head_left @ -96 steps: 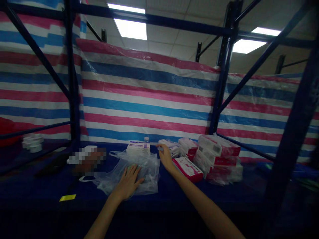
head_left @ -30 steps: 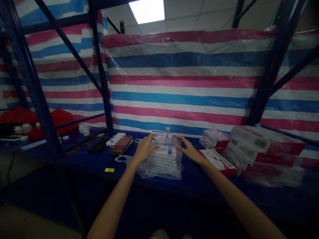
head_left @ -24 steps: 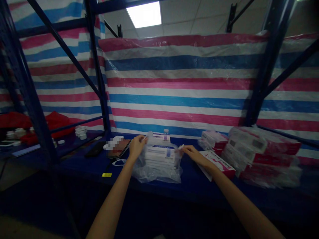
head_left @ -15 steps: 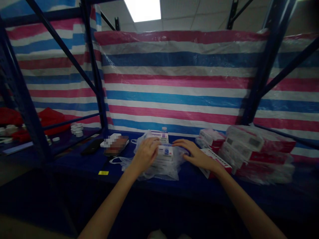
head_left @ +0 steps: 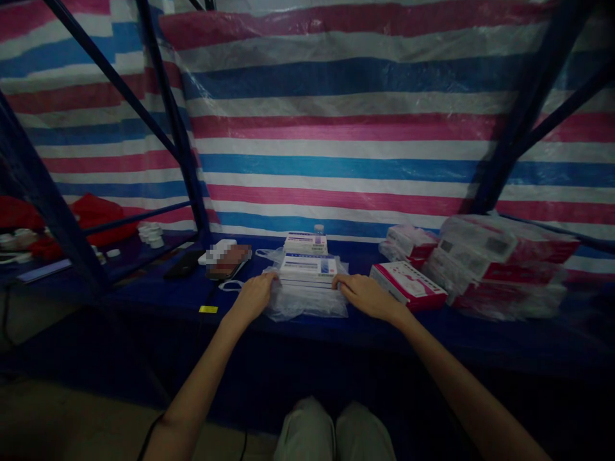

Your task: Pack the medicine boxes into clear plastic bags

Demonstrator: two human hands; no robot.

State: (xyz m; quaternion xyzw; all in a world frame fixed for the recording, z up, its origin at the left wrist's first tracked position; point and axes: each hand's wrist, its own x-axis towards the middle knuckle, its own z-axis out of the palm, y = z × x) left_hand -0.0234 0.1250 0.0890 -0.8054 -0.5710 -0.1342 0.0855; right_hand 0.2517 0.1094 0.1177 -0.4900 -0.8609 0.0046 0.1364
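Observation:
A stack of flat white-and-blue medicine boxes (head_left: pixel 307 270) lies in front of me, with a clear plastic bag (head_left: pixel 307 305) spread under and around it. At its left side my left hand (head_left: pixel 254 297) is closed, fingers curled on the bag's edge. My right hand (head_left: pixel 369 296) pinches the bag at the right side, fingertips against the stack. Behind stand more white boxes (head_left: pixel 304 243) of similar print and a small clear vial (head_left: pixel 319 230). The tips of both thumbs are hard to make out.
To the right lie a red-and-white box (head_left: pixel 408 285) and bagged red-and-white boxes (head_left: pixel 500 269). A brown phone-like item (head_left: pixel 229 262), a black case (head_left: pixel 183 264) and a yellow label (head_left: pixel 208 309) are left. Blue rack posts (head_left: pixel 175 128) frame the blue shelf (head_left: pixel 158 301).
The bag has come down off the boxes, baring the stack. My hands have moved lower and farther apart, to its two sides. The view has tilted down.

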